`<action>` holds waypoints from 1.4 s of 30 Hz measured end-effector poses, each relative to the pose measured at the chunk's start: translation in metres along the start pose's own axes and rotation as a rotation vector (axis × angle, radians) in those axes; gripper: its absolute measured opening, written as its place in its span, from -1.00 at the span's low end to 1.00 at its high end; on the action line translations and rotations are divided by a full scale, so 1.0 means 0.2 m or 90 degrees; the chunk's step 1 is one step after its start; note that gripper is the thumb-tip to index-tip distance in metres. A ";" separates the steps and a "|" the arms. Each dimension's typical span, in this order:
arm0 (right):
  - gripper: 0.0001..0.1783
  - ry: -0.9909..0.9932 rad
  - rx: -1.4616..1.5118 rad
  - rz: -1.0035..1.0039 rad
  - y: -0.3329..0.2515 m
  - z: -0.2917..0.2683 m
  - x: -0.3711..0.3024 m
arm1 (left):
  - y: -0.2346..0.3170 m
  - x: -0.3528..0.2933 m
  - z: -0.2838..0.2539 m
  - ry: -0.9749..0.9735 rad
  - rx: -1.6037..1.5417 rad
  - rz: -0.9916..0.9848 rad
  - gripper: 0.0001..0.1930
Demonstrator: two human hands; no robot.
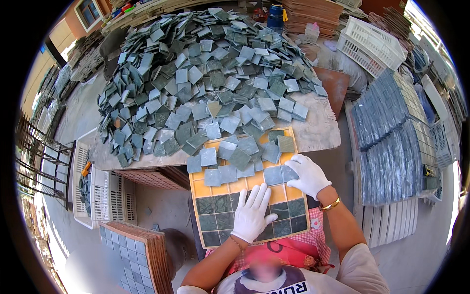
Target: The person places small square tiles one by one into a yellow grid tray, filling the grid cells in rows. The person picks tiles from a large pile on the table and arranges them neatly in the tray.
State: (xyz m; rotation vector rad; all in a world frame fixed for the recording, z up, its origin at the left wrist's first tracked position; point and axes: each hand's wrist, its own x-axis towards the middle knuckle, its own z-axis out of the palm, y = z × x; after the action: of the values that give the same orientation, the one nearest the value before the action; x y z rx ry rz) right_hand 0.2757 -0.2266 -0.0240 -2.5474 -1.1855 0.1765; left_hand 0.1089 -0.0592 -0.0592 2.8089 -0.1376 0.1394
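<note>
A yellow tray with a grid of square compartments (279,194) lies before me, its near rows filled with dark green stone tiles (211,239). My left hand (252,214), in a white glove, rests flat across the tray with its fingers stretched out. My right hand (309,177), gloved too, has thumb and fingers at the edges of a square grey-green tile (290,173) by the tray's right side. Just left of that tile lies a similar tile (273,176). Loose tiles (240,159) overlap on the far part of the tray.
A large heap of stone tiles (205,78) covers the table (320,130) beyond the tray. White plastic crates (111,196) stand at left. Stacked tile panels (129,255) stand at lower left, wrapped tile stacks (384,142) at right. A blue container (275,18) is at the back.
</note>
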 end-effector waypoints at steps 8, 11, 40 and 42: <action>-0.55 -0.085 0.060 0.043 -0.02 -0.15 -0.09 | -0.05 0.03 0.04 0.127 -0.075 0.004 -0.32; -0.66 -0.169 0.029 -0.011 0.07 -0.13 -0.10 | -0.04 0.17 -0.01 0.148 -0.031 0.016 -0.32; -0.70 -0.111 0.110 -0.019 0.02 0.02 -0.20 | -0.10 0.42 -0.09 0.156 -0.363 -0.096 -0.87; -0.64 -0.050 0.180 -0.046 0.09 0.03 -0.19 | -0.10 0.41 -0.12 0.142 -0.420 -0.124 -0.87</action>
State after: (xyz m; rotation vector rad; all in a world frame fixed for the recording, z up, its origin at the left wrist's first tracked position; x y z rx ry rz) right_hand 0.2626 -0.2655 -0.0360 -2.2671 -1.1868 0.4013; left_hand 0.1912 -0.0390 -0.0330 2.1170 0.1239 0.2972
